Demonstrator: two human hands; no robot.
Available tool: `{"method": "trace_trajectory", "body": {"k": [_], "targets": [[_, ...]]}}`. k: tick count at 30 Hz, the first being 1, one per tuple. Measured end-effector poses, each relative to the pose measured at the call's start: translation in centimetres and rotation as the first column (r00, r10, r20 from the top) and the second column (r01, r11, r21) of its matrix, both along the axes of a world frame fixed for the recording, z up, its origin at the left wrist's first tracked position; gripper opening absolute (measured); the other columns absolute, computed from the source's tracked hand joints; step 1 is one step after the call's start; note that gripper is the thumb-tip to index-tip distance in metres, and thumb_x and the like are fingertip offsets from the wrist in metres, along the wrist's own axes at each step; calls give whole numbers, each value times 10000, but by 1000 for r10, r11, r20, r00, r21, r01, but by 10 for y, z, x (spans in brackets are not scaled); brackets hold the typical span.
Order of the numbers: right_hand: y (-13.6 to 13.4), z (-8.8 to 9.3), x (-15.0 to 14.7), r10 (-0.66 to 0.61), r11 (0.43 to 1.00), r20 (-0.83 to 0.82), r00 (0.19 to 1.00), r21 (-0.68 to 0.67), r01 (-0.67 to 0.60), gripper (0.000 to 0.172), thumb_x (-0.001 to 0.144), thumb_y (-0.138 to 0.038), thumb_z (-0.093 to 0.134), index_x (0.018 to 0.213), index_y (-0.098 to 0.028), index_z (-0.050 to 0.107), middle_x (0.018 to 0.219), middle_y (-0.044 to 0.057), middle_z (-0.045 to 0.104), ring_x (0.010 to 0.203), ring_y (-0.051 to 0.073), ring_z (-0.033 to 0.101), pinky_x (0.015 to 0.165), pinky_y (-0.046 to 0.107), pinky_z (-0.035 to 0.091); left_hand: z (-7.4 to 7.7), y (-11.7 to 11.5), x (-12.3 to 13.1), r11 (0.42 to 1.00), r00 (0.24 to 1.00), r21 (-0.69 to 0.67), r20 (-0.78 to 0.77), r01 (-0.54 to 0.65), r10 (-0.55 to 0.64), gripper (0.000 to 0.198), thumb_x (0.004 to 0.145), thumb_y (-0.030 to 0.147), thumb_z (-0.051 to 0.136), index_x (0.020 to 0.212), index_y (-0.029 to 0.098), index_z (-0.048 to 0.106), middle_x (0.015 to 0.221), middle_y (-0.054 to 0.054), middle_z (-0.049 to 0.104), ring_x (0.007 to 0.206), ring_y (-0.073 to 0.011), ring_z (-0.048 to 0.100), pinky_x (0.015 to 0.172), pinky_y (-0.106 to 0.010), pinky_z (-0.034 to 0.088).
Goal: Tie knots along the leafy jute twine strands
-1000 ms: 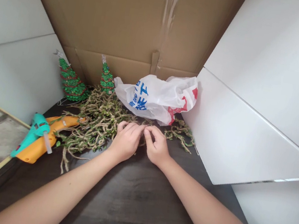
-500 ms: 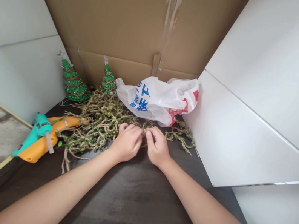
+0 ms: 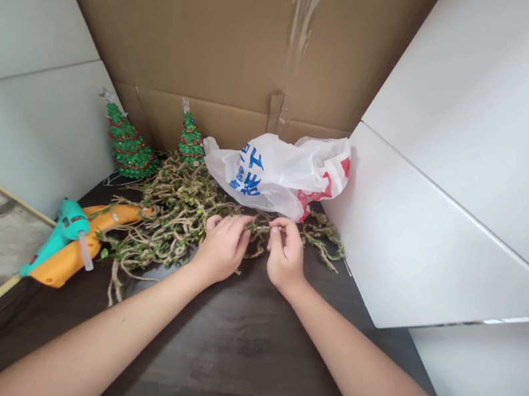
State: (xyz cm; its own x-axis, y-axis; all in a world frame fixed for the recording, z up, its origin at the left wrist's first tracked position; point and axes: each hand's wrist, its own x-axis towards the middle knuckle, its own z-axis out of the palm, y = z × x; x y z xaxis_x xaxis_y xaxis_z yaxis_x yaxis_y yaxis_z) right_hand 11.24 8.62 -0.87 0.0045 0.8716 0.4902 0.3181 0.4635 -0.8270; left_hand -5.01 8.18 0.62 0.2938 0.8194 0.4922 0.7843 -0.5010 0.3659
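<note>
A thin piece of twine vine (image 3: 262, 229) with green bits stretches between my two hands. My left hand (image 3: 223, 245) is closed round its left part, fingers curled, at the right edge of a tangled heap of twine vines (image 3: 176, 210). On the other side, my right hand (image 3: 285, 255) pinches the vine between thumb and forefinger. A loop of twine hangs in the gap between the hands. More leafy twine (image 3: 323, 238) lies beyond my right hand, in front of a crumpled white plastic bag (image 3: 279, 173).
Two small green decorated trees (image 3: 131, 145) stand behind the heap. At the left, a teal glue gun (image 3: 69, 226) lies against an orange one (image 3: 65, 266) on the dark table (image 3: 228, 354). White panels (image 3: 440, 241) flank the sides; cardboard (image 3: 197, 24) rises at the back.
My hands have moved apart, the right one shifting right and slightly up. More of the vine now shows between them.
</note>
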Motion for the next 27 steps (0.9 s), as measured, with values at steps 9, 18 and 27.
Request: {"method": "trace_trajectory", "body": {"k": [9,18,27], "targets": [[-2,12,-3,-28,992,158,987,125,8,244,916,-243,581,1154,-225,629,1219,116,591,1186,258,566,1061,450,458,0,1,-1,1000,1000,21,-20,-7,8,226,1024,246,411,1122,205,611,1090,-78,728,994,-227,643,911,-414,296],[-1,4,-4,94,992,218,971,62,-110,218,962,-235,516,1138,-210,641,1241,121,600,1177,243,591,1059,438,475,-8,3,-3,997,994,25,84,72,-74,301,1027,222,368,1304,191,482,1205,-110,692,1089,-211,639,984,-393,319],[-4,8,-3,35,995,225,974,82,-55,196,989,-266,471,1084,-204,630,1065,93,642,1016,227,626,936,409,506,-6,2,-2,997,994,41,90,63,-67,296,1032,224,371,1304,185,482,1176,-92,703,1059,-204,651,956,-382,314]]}}
